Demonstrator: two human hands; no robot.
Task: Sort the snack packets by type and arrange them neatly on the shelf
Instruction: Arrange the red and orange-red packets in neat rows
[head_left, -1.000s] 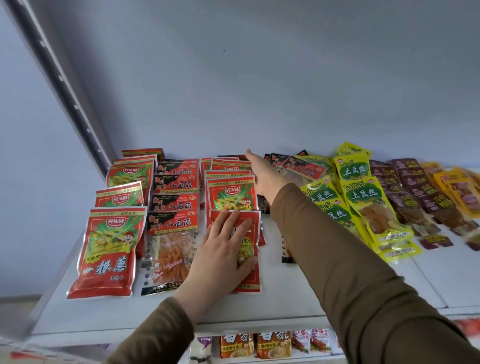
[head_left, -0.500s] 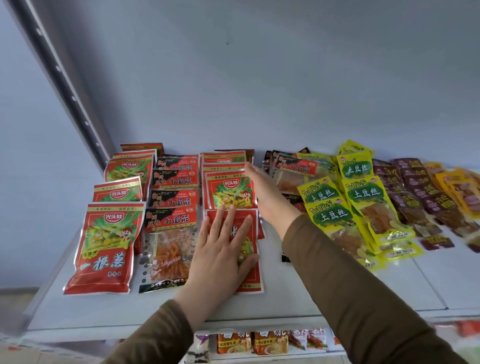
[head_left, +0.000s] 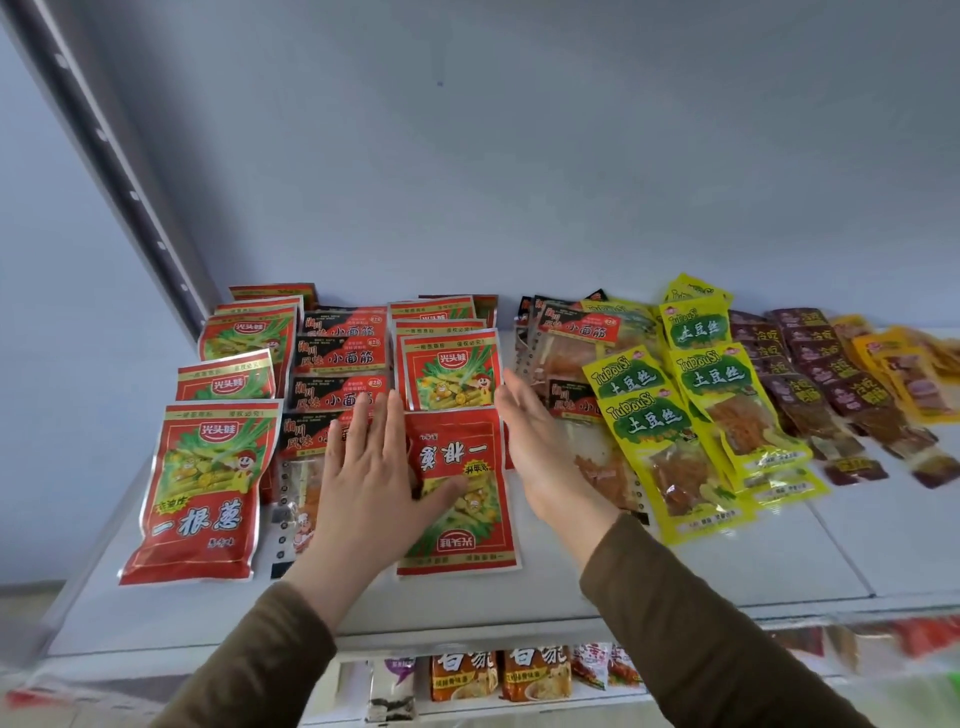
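Note:
Rows of snack packets lie on a white shelf (head_left: 779, 571). A big red packet (head_left: 200, 488) fronts the left row. Black-and-red packets (head_left: 340, 356) form the second row. Red packets (head_left: 449, 376) form the third row, and its front packet (head_left: 467, 499) lies upside down. My left hand (head_left: 371, 467) rests flat, fingers spread, on that packet's left edge and the neighbouring black-and-red packet. My right hand (head_left: 535, 447) stands on edge, open, against the packet's right side. Right of it lie more black-and-red packets (head_left: 576, 332) and yellow-green packets (head_left: 696, 410).
Dark maroon packets (head_left: 810, 374) and orange packets (head_left: 904, 374) fill the far right of the shelf. A grey slotted upright (head_left: 104, 140) runs up the left side. A lower shelf holds more snack packets (head_left: 498, 673). The wall behind is plain.
My right hand pulled back from the rear of the third row to the front packet's right edge. My left hand slid left off the packet's middle.

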